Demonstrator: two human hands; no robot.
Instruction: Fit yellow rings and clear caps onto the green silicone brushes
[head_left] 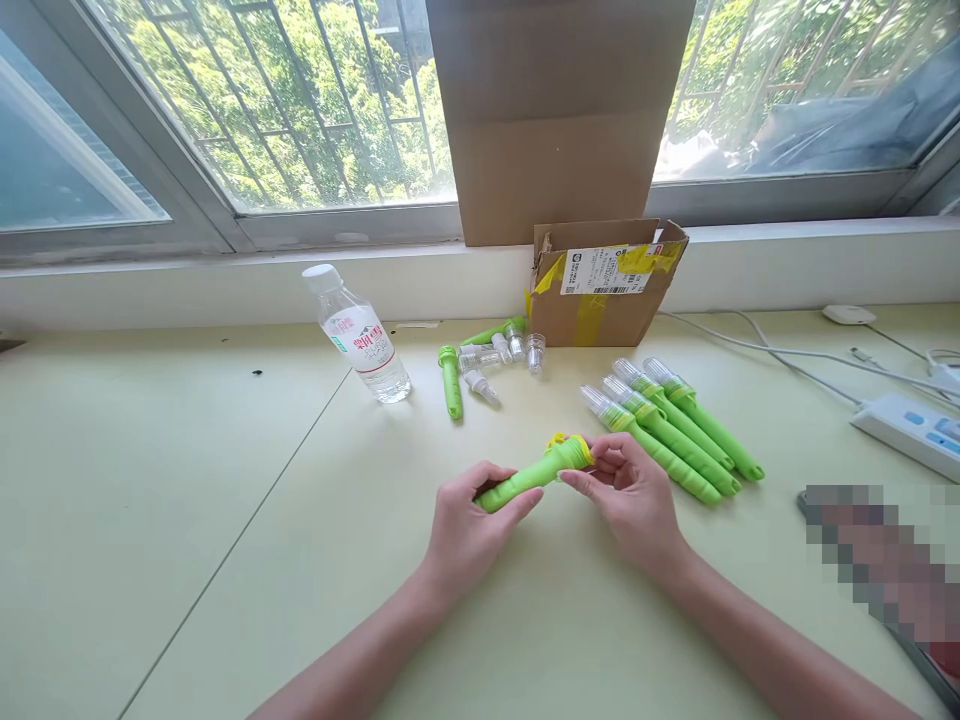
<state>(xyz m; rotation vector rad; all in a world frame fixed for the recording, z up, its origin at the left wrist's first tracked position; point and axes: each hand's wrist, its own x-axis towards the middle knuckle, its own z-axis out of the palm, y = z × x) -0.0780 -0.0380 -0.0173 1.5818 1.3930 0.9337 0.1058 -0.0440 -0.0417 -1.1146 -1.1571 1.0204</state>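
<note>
My left hand (480, 510) is wrapped round the narrow end of a green plastic tube (536, 474), held tilted just above the table. The tube's wider threaded end has a yellow ring (582, 451) with a small yellow loop. At that end, the fingers of my right hand (626, 490) pinch the ring; their tips are partly hidden. To the right lie several finished-looking green tubes (675, 450) with clear ribbed caps. Behind my hands are a loose green tube (451, 383), a clear cap (535, 353) standing upright and a clear white-collared nozzle piece (481, 387).
A water bottle (364, 335) stands at back left. An opened cardboard box (600, 310) sits against the wall below the window. White cables (780, 350) run to a power strip (911, 430) at right. A phone-like dark-edged object (915, 650), blurred out, lies at front right.
</note>
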